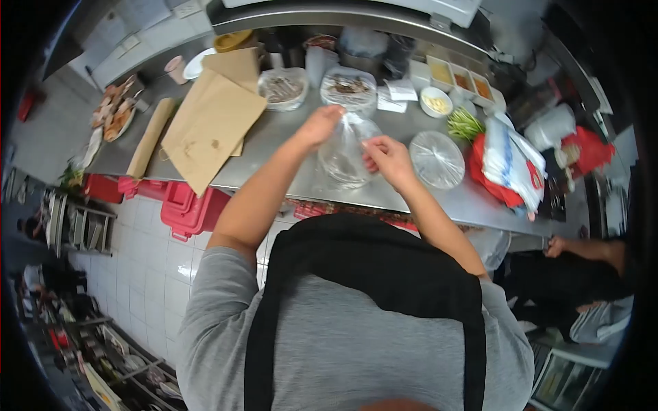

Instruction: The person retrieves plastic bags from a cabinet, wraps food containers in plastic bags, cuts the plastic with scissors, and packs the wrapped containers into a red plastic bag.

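Clear plastic bag near front edge of surface, about midway along, left hand pinching its gathered top, right hand curled alongside, grip can't tell; best hold neck taut, handle film gently.

I wear a heathered grey short-sleeved shirt beneath a black bib apron (its two broad straps equally black).

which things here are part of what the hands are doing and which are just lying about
Seemingly in use: clear plastic bag, left hand, right hand; perhaps the plastic-covered bowl nearby.

Seemingly just lying about: brown sheets, green stalks, white slips, red bin.
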A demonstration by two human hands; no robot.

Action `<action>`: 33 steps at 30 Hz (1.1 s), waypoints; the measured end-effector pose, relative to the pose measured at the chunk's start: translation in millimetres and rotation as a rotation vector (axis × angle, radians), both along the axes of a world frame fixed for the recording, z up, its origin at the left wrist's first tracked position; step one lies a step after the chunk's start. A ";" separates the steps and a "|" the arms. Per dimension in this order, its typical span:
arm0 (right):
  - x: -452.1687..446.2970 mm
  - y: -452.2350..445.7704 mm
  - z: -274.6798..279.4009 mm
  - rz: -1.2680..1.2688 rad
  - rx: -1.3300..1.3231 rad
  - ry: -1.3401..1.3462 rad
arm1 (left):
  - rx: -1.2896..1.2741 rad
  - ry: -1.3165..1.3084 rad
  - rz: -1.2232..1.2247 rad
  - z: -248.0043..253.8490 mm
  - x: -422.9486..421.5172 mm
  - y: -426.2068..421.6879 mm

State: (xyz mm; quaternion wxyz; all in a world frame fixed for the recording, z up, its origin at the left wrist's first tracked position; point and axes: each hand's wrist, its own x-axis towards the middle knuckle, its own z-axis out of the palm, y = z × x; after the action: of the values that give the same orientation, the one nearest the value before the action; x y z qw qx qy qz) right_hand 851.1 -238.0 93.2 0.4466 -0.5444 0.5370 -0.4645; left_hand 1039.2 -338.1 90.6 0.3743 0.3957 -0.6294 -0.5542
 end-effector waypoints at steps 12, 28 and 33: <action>15.7 -41.6 18.4 0.217 0.200 -0.106 | 0.142 0.055 -0.336 -0.2 14.4 -15.3; 3.1 18.4 49.0 0.140 -0.238 1.034 | -1.075 -0.910 0.151 28.8 25.6 7.3; -18.2 31.3 19.1 0.137 -0.066 1.066 | -0.977 -0.965 0.247 -43.1 57.0 -13.9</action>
State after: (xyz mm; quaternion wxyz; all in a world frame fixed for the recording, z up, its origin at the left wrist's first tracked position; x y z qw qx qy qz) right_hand 832.9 -206.7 112.4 0.1242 -0.7522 0.6377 -0.1104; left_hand 1096.2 -352.1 47.4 0.2480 0.4527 -0.8530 0.0768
